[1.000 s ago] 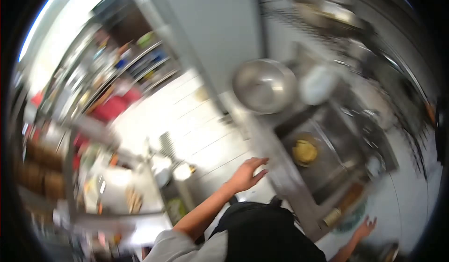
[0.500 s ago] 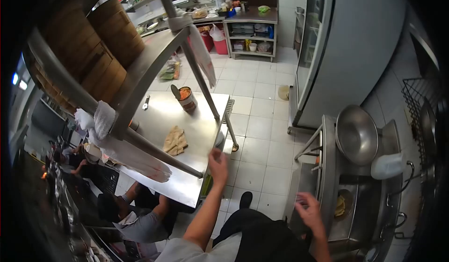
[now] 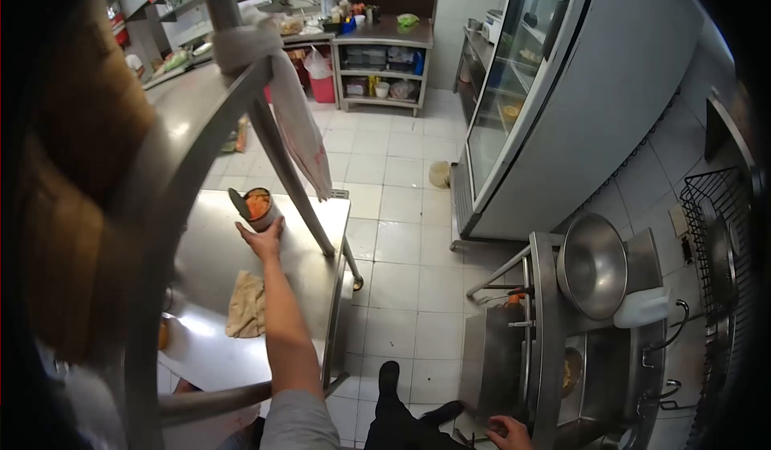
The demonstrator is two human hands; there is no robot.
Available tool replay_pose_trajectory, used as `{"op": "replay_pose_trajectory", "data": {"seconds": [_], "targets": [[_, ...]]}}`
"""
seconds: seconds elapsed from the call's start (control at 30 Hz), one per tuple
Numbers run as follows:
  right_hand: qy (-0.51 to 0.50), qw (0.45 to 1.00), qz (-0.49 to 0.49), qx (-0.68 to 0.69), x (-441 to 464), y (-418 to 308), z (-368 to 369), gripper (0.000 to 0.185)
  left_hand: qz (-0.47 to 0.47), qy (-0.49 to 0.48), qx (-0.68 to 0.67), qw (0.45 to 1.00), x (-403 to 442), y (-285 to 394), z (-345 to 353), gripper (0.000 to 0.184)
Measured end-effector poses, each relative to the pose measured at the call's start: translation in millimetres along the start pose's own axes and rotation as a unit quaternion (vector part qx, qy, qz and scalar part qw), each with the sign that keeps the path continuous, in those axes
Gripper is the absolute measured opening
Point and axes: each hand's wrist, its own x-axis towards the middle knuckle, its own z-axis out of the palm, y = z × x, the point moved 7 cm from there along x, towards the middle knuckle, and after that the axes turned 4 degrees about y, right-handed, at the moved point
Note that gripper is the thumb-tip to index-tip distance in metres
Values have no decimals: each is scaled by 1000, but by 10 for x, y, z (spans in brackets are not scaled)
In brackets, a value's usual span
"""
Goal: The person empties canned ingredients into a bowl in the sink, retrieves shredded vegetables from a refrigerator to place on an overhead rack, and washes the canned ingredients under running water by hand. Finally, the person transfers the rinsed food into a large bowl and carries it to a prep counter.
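An opened can (image 3: pixel 260 206) with orange-red contents stands on the steel table (image 3: pixel 201 245), its cut lid tilted up on the left. My left hand (image 3: pixel 263 241) reaches across the table and grips the can from the near side, thumb and fingers on opposite sides of it. A folded beige cloth (image 3: pixel 246 305) lies on the table left of my forearm. Low in the view, partly cut off by the bottom edge, my right hand (image 3: pixel 511 434) hangs beside the sink unit. Its fingers are loosely bent and apart, with nothing visible in them.
A steel post and shelf frame (image 3: pixel 273 137) with a tied cloth rises over the table. A sink counter (image 3: pixel 546 305) holding a large metal bowl (image 3: pixel 593 265) is on the right. Behind it stands a tall glass-door fridge (image 3: pixel 578 121). White floor tiles (image 3: pixel 393 285) lie between.
My left hand has moved forward over the table and taken hold of the can. The right hand has dropped lower. The view has shifted, so the co-worker is mostly hidden.
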Motion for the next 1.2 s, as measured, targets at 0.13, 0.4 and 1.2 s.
{"op": "replay_pose_trajectory", "data": {"seconds": [0.13, 0.4, 1.2], "targets": [[14, 1000, 11, -25, -85, 543, 127, 40, 3, -27, 9, 1000, -3, 357, 51, 114], [-34, 999, -24, -13, 273, 71, 76, 37, 23, -11, -33, 999, -170, 468, -12, 85], [319, 816, -186, 444, -270, 662, -785, 124, -298, -778, -97, 545, -7103, 3795, -271, 60]]}}
